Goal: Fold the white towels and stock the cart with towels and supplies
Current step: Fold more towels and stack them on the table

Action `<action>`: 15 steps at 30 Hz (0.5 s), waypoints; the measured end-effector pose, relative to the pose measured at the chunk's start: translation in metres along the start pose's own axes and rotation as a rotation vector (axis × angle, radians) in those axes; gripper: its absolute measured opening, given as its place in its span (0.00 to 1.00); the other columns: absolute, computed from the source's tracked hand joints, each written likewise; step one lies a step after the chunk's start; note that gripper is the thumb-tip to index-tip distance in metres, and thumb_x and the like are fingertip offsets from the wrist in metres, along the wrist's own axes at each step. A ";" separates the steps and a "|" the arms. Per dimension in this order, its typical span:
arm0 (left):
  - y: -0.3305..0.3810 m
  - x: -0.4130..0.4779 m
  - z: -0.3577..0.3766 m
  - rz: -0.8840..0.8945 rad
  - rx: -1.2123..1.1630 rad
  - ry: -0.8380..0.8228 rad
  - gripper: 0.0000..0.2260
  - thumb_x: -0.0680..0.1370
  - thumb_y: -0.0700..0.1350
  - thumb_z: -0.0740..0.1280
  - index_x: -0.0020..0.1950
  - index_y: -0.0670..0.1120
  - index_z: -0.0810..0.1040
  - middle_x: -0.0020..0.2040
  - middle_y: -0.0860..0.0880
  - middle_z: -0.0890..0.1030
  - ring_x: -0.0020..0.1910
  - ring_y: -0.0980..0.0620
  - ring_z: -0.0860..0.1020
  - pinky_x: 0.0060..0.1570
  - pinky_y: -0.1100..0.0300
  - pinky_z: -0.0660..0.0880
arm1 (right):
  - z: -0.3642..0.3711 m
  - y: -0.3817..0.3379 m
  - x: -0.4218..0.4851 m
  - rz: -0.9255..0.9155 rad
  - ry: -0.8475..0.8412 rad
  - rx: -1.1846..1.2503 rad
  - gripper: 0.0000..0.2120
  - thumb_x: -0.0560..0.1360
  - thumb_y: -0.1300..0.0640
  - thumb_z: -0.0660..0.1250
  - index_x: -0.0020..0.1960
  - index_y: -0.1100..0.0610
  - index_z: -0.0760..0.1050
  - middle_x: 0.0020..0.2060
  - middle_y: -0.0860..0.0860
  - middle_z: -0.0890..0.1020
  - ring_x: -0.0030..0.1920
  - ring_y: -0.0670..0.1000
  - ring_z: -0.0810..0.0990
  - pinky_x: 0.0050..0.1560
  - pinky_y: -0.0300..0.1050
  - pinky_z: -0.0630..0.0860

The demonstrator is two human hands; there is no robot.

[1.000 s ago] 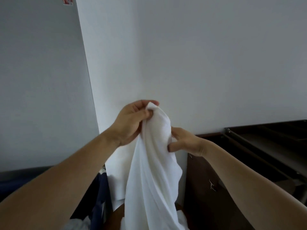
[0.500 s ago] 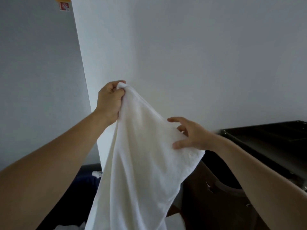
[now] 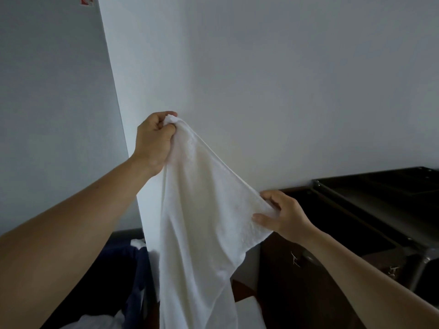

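A white towel [image 3: 202, 224] hangs in the air in front of a pale wall, stretched along its top edge between my two hands. My left hand [image 3: 154, 141] grips one bunched corner, raised high at centre left. My right hand [image 3: 282, 214] pinches the towel's edge lower and to the right, thumb in front and fingers behind. The cloth drapes down past the bottom of the frame, so its lower end is hidden. The dark cart [image 3: 370, 210] stands at the right, just behind my right hand.
A wall corner [image 3: 118, 129] runs down behind my left hand. A dark blue bag or bin [image 3: 118, 281] with white linen [image 3: 95, 321] in it sits at the lower left. More white cloth [image 3: 249, 307] lies low beside the cart's dark side panel [image 3: 297, 288].
My hands have drawn apart along the towel's top edge. The right hand slid right and down and now pinches the edge; the left hand stays raised, so the towel spreads wider.
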State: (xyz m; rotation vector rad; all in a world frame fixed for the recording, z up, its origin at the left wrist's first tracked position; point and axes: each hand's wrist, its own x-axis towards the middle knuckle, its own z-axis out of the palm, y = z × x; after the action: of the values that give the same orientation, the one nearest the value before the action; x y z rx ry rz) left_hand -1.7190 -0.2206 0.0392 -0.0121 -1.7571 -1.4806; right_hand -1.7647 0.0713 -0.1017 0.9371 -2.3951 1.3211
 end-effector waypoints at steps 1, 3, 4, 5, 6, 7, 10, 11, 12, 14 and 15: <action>0.000 0.002 -0.002 -0.006 -0.007 0.006 0.14 0.76 0.36 0.63 0.50 0.54 0.81 0.50 0.55 0.82 0.50 0.57 0.80 0.54 0.58 0.77 | -0.001 0.004 -0.002 -0.003 -0.014 -0.029 0.14 0.71 0.53 0.78 0.52 0.50 0.77 0.48 0.45 0.80 0.47 0.46 0.80 0.44 0.37 0.75; 0.000 0.005 -0.006 -0.018 -0.017 0.023 0.14 0.74 0.38 0.63 0.50 0.55 0.82 0.53 0.51 0.84 0.54 0.52 0.81 0.60 0.52 0.77 | -0.005 0.011 -0.006 -0.004 -0.074 -0.072 0.11 0.71 0.51 0.77 0.49 0.49 0.77 0.48 0.45 0.80 0.46 0.47 0.80 0.43 0.38 0.75; 0.001 0.005 -0.008 -0.023 -0.021 0.034 0.14 0.73 0.38 0.63 0.49 0.55 0.82 0.55 0.49 0.84 0.56 0.51 0.81 0.62 0.49 0.77 | -0.008 0.012 -0.009 0.005 -0.115 -0.077 0.10 0.72 0.51 0.76 0.49 0.48 0.77 0.47 0.45 0.80 0.45 0.46 0.80 0.42 0.37 0.75; 0.002 0.006 -0.010 -0.026 -0.022 0.045 0.14 0.72 0.39 0.63 0.49 0.55 0.82 0.55 0.49 0.84 0.57 0.50 0.81 0.63 0.48 0.76 | -0.011 0.013 -0.011 0.014 -0.153 -0.078 0.09 0.73 0.52 0.76 0.49 0.47 0.77 0.46 0.44 0.80 0.44 0.45 0.79 0.41 0.36 0.75; 0.003 0.006 -0.012 -0.028 -0.019 0.049 0.14 0.72 0.40 0.63 0.49 0.55 0.82 0.56 0.49 0.84 0.58 0.49 0.81 0.63 0.47 0.76 | -0.013 0.015 -0.013 0.019 -0.178 -0.075 0.08 0.74 0.53 0.75 0.49 0.48 0.77 0.45 0.43 0.80 0.42 0.43 0.79 0.41 0.35 0.75; 0.003 0.005 -0.014 -0.032 -0.013 0.048 0.14 0.71 0.40 0.63 0.49 0.55 0.82 0.56 0.49 0.84 0.58 0.49 0.81 0.64 0.46 0.76 | -0.016 0.017 -0.014 0.022 -0.181 -0.070 0.07 0.74 0.55 0.75 0.49 0.48 0.78 0.43 0.44 0.80 0.41 0.42 0.79 0.41 0.35 0.75; 0.003 0.002 -0.019 -0.037 -0.008 0.026 0.14 0.71 0.41 0.63 0.50 0.55 0.83 0.56 0.48 0.84 0.58 0.49 0.81 0.64 0.46 0.76 | -0.021 0.017 -0.016 0.041 -0.119 -0.041 0.09 0.75 0.58 0.73 0.52 0.48 0.78 0.42 0.44 0.81 0.40 0.42 0.80 0.42 0.36 0.77; 0.004 0.001 -0.020 -0.037 -0.010 0.023 0.14 0.71 0.41 0.63 0.50 0.55 0.83 0.56 0.47 0.84 0.58 0.49 0.81 0.64 0.45 0.76 | -0.020 0.016 -0.016 0.050 -0.100 -0.039 0.10 0.75 0.58 0.73 0.54 0.48 0.77 0.44 0.44 0.81 0.42 0.43 0.81 0.42 0.36 0.78; 0.004 0.000 -0.021 -0.039 -0.014 0.026 0.14 0.71 0.41 0.63 0.50 0.55 0.83 0.57 0.47 0.84 0.58 0.49 0.81 0.64 0.45 0.76 | -0.019 0.014 -0.016 0.057 -0.090 -0.039 0.12 0.75 0.58 0.73 0.55 0.47 0.75 0.45 0.44 0.81 0.43 0.45 0.81 0.43 0.35 0.78; 0.004 -0.001 -0.021 -0.038 -0.022 0.035 0.14 0.71 0.41 0.64 0.50 0.55 0.83 0.56 0.47 0.84 0.58 0.49 0.81 0.64 0.45 0.75 | -0.014 0.011 -0.016 0.051 -0.087 -0.025 0.17 0.75 0.58 0.74 0.57 0.45 0.71 0.48 0.42 0.79 0.45 0.46 0.81 0.43 0.35 0.79; 0.003 -0.001 -0.022 -0.036 -0.021 0.039 0.13 0.71 0.41 0.64 0.50 0.56 0.83 0.56 0.47 0.84 0.58 0.49 0.81 0.64 0.45 0.75 | -0.012 0.010 -0.016 0.042 -0.086 -0.022 0.18 0.74 0.58 0.74 0.56 0.44 0.70 0.48 0.42 0.79 0.45 0.46 0.81 0.42 0.35 0.79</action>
State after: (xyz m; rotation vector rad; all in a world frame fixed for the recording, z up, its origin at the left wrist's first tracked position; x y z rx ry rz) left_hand -1.7044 -0.2375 0.0404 0.0376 -1.7183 -1.5154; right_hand -1.7598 0.0912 -0.1096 0.9617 -2.5018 1.2915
